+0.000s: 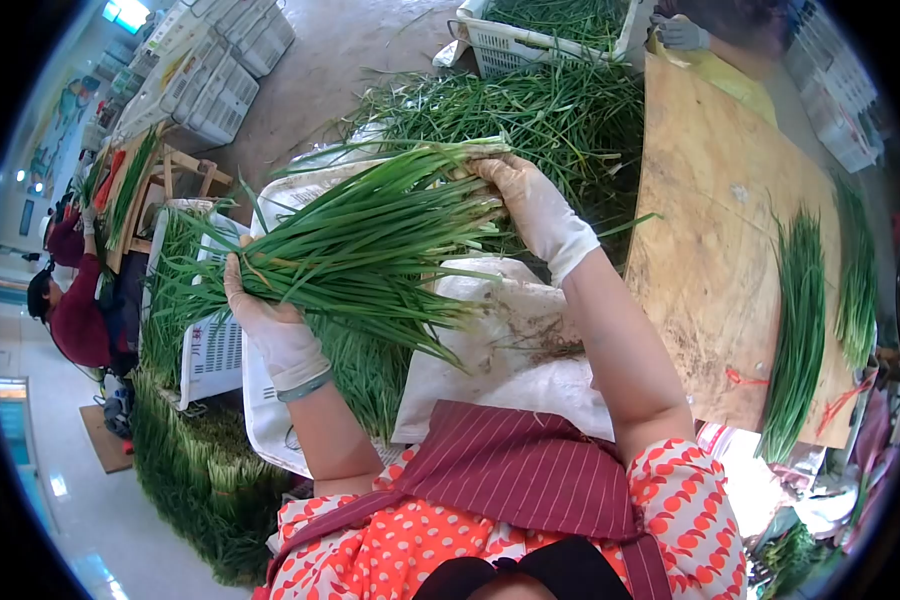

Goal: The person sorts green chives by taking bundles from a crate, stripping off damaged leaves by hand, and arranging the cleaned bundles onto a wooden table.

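A large loose bunch of long green stalks lies across between my two gloved hands, above a white crate and a white sack. My left hand, in a pale glove, grips the leafy end from below, its thumb up at the near side. At the root end, on the right, my right hand has its fingers wrapped round the pale stalk bases. More green stalks fill the crate under the bunch.
To the right is a wooden board with bundles of stalks. A heap of greens lies ahead, before a filled crate. Stacked crates stand back left. Co-workers are at far left and top right.
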Motion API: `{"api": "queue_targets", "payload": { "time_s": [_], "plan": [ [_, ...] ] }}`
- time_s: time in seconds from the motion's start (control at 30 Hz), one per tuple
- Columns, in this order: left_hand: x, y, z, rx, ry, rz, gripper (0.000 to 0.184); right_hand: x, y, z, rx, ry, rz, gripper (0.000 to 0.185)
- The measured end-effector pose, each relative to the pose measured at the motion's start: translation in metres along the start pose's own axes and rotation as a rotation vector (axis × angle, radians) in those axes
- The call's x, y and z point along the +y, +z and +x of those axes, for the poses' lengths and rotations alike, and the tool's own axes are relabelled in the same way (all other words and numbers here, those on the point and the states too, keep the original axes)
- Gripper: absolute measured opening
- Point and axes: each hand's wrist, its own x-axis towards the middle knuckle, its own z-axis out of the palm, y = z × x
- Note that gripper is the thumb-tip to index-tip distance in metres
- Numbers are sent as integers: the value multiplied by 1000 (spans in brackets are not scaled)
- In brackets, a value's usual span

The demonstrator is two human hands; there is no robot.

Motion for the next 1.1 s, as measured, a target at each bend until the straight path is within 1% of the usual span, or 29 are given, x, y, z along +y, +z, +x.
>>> {"api": "queue_targets", "payload": {
  "time_s": [0.03,0.07,0.13,0.17,0.23,0.37,0.43,0.47,0.53,0.57,0.63,0.67,0.7,0.77,0.8,0.83,0.87,0.9,0.97,1.03,1.07,1.1],
  "plan": [
    [0,4,-4,13,1,15,31,-3,-2,-1,-52,29,-5,23],
    [0,6,-6,27,2,32,31,-6,0,-3,-51,30,-5,23],
    [0,3,-3,2,-12,1,31,-10,4,-4,-150,49,96,25],
    [0,1,-2,-23,-25,-30,30,-10,5,-3,-149,49,97,25],
    [0,3,-5,-30,-17,-35,30,-10,6,-2,-136,57,-6,26],
    [3,-3,2,-28,-9,-50,30,-9,3,0,-107,62,-55,26],
    [4,-4,3,-33,-21,-71,29,2,-2,11,31,-141,-613,29],
    [5,-5,4,-39,-33,-94,29,5,-7,12,32,-142,-614,29],
    [6,-8,5,-47,-10,-77,28,-2,-7,7,143,-151,-908,37],
    [6,-9,6,-52,12,-58,28,-4,-9,6,143,-152,-908,37],
    [8,-12,8,-74,3,-55,27,-7,-15,4,236,-243,-1093,35],
    [8,-13,8,-95,-7,-51,27,-8,-18,3,233,-243,-1094,35],
    [8,-12,6,-93,-6,-52,27,-10,-21,3,202,-164,-1006,35],
    [6,-3,2,35,-19,-12,25,-14,-29,3,138,-12,-827,35],
    [6,-1,2,36,-18,-12,25,-12,-35,5,103,-35,-731,33],
    [5,0,3,85,11,14,24,-23,-33,-1,102,-35,-732,33],
    [4,1,3,133,39,40,23,-39,-33,-10,167,-50,-755,34],
    [6,-1,1,134,39,38,23,-49,-36,-17,233,-65,-776,34],
    [16,-9,0,32,89,29,22,-51,-92,0,396,3,-694,41],
    [24,-19,15,53,66,-26,22,-68,-109,-6,449,-130,-427,34],
    [27,-20,14,41,53,-44,22,-70,-122,2,442,-127,-428,34],
    [29,-19,13,28,41,-61,22,-80,-116,11,457,-358,-787,33]
  ]
}}
